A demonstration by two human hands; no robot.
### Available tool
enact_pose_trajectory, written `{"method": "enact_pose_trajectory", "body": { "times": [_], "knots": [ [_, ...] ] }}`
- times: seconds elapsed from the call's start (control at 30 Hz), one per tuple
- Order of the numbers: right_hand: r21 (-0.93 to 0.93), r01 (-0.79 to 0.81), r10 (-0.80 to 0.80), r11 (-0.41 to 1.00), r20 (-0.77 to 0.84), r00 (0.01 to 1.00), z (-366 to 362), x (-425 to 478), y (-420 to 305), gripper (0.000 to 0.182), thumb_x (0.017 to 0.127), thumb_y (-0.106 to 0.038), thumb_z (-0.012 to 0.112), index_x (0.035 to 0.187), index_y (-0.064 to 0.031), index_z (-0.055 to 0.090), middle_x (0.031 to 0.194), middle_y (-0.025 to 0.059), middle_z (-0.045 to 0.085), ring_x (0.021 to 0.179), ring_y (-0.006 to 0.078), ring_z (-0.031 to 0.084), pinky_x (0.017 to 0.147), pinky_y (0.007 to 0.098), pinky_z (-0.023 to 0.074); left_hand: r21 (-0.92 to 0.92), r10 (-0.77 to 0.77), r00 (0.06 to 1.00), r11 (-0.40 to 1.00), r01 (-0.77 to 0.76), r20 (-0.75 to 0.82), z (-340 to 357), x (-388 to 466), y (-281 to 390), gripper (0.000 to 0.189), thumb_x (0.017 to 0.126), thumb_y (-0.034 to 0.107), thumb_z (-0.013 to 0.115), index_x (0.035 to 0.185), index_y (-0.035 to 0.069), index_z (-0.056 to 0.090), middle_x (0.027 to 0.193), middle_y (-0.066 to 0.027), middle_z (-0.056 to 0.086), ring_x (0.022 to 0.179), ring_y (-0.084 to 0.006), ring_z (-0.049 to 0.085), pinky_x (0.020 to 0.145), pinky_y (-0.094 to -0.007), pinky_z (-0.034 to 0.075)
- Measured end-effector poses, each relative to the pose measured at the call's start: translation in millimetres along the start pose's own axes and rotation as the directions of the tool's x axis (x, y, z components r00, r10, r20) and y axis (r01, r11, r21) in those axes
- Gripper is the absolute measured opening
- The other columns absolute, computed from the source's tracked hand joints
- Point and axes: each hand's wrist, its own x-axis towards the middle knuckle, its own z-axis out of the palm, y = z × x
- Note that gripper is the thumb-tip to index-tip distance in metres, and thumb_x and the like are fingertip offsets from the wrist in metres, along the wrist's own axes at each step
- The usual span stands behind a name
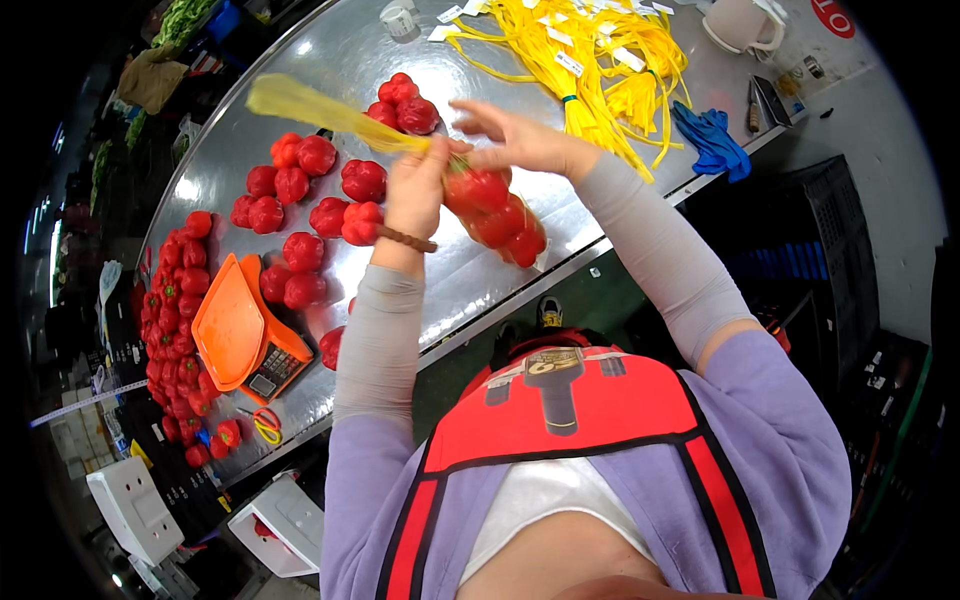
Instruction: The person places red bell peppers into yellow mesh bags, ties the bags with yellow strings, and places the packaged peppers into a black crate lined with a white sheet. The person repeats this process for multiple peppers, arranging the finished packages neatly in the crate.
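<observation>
My left hand [417, 184] grips the gathered neck of a yellow mesh bag [322, 109], whose loose end trails off to the upper left. Several red bell peppers [499, 217] fill the lower part of the bag, low over the near side of the metal table. My right hand [517, 135] is beside the neck, its fingers spread and slightly blurred. Whether its thumb touches the mesh I cannot tell. Behind the hands sits a small cluster of red bell peppers [405, 105]. More peppers [292, 172] rest in small groups left of my left hand.
A metal table [465, 300] holds an orange digital scale [240, 322], yellow-handled scissors [267, 425] and a large pepper pile [172, 315]. Bundled yellow mesh bags [577, 67] with white tags lie at the back right, near blue gloves [712, 139], a mug [739, 26] and a knife [753, 109].
</observation>
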Motion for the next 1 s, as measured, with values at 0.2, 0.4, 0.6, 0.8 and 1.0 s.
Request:
{"method": "enact_pose_trajectory", "body": {
  "times": [0.2, 0.4, 0.6, 0.8, 1.0],
  "knots": [
    [0.301, -0.143, 0.079, 0.943, 0.213, 0.974, 29.6, -32.8, 6.4, 0.080, 0.074, -0.033, 0.077, 0.137, -0.0060, 0.036, 0.124, 0.0087, 0.054, 0.113, 0.0186, 0.053, 0.100, 0.0349, 0.0410, -0.229, -0.016, 0.995, 0.973, -0.007, -0.101, -11.1, 21.6, 55.1, 0.039, 0.100, 0.030, 0.045, 0.100, -0.006, 0.060, 0.101, -0.0159, 0.065, 0.091, -0.0240, 0.064, 0.084, -0.0365, 0.053],
    [0.569, -0.317, 0.114, 0.759, 0.362, 0.925, 40.1, -47.7, -14.8, 0.074, 0.076, -0.031, 0.077, 0.135, -0.0046, 0.040, 0.125, 0.0094, 0.055, 0.115, 0.0192, 0.054, 0.100, 0.0344, 0.0422, -0.407, -0.096, 0.995, 0.908, 0.103, 0.039, -30.2, 16.6, 67.6, 0.039, 0.099, 0.035, 0.043, 0.101, 0.000, 0.059, 0.107, -0.0155, 0.062, 0.096, -0.0261, 0.063, 0.086, -0.0398, 0.053],
    [0.842, -0.371, -0.069, 0.392, 0.428, 0.901, 84.3, -65.5, -28.9, 0.077, 0.075, -0.039, 0.076, 0.132, 0.0000, 0.042, 0.124, 0.0154, 0.055, 0.114, 0.0251, 0.056, 0.097, 0.0384, 0.0468, -0.600, 0.057, 0.920, 0.773, 0.204, 0.387, -13.8, -0.8, 71.5, 0.036, 0.100, 0.035, 0.040, 0.096, 0.006, 0.059, 0.110, -0.0133, 0.060, 0.101, -0.0283, 0.060, 0.087, -0.0431, 0.053],
    [0.812, -0.349, 0.037, 0.468, 0.377, 0.926, 88.5, -71.3, -31.7, 0.075, 0.074, -0.044, 0.076, 0.127, -0.0015, 0.046, 0.118, 0.0120, 0.058, 0.105, 0.0224, 0.060, 0.089, 0.0372, 0.0519, -0.535, 0.076, 0.924, 0.831, 0.149, 0.376, -21.5, -5.0, 74.7, 0.035, 0.100, 0.036, 0.039, 0.095, 0.007, 0.058, 0.109, -0.0117, 0.060, 0.106, -0.0275, 0.058, 0.092, -0.0427, 0.050],
    [0.800, -0.341, 0.040, 0.494, 0.371, 0.928, 74.7, -61.5, -26.9, 0.084, 0.071, -0.056, 0.074, 0.129, -0.0029, 0.045, 0.118, 0.0107, 0.058, 0.104, 0.0204, 0.060, 0.090, 0.0345, 0.0514, -0.482, 0.105, 0.946, 0.874, 0.060, 0.307, -22.4, -4.9, 80.9, 0.035, 0.100, 0.035, 0.041, 0.095, 0.005, 0.057, 0.105, -0.0154, 0.062, 0.099, -0.0267, 0.061, 0.088, -0.0405, 0.052]
  ]
}}
